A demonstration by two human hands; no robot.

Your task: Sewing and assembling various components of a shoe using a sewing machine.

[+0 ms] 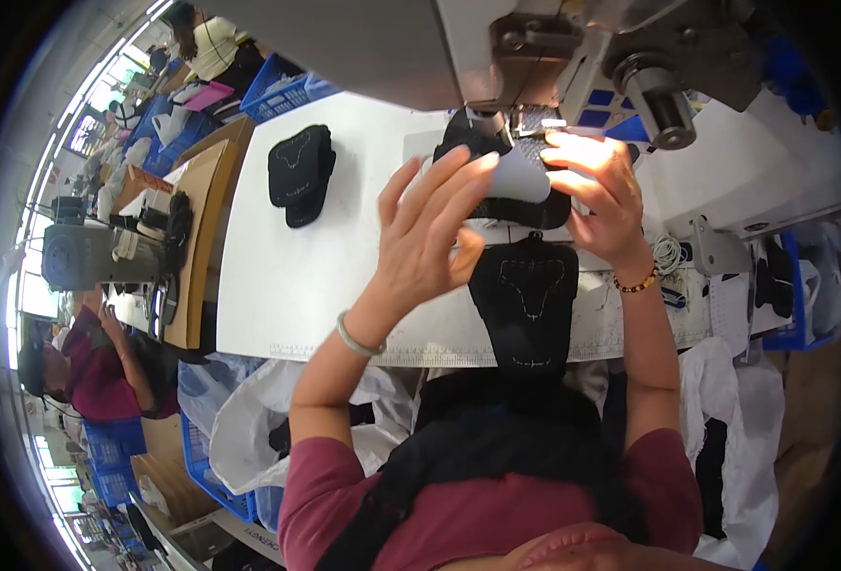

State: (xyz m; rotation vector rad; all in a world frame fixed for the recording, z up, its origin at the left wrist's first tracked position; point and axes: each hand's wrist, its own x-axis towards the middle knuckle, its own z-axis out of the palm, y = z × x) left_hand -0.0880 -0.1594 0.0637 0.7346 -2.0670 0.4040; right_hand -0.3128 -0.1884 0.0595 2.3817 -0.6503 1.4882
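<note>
A black fabric piece [520, 211], curved like a shoe upper, lies under the head of a sewing machine [525, 67]. A smooth pale grey piece [520, 179] rests against it. My left hand [427, 224] has its fingers stretched out and apart, the tips over the left side of the black piece. From the right, my right hand [603, 195] has its fingers bent around the right edge of the same piece, close to the lit needle area. Closer to me, another black shaped fabric piece [530, 300] with pale stitched lines hangs over the table's front edge.
More black pieces [300, 171] lie stacked at the white table's [363, 133] left. White cord [666, 254] is coiled right of my wrist. A white cloth bag [259, 423] hangs at front left. Co-workers sit at far left, one in a maroon top [97, 376].
</note>
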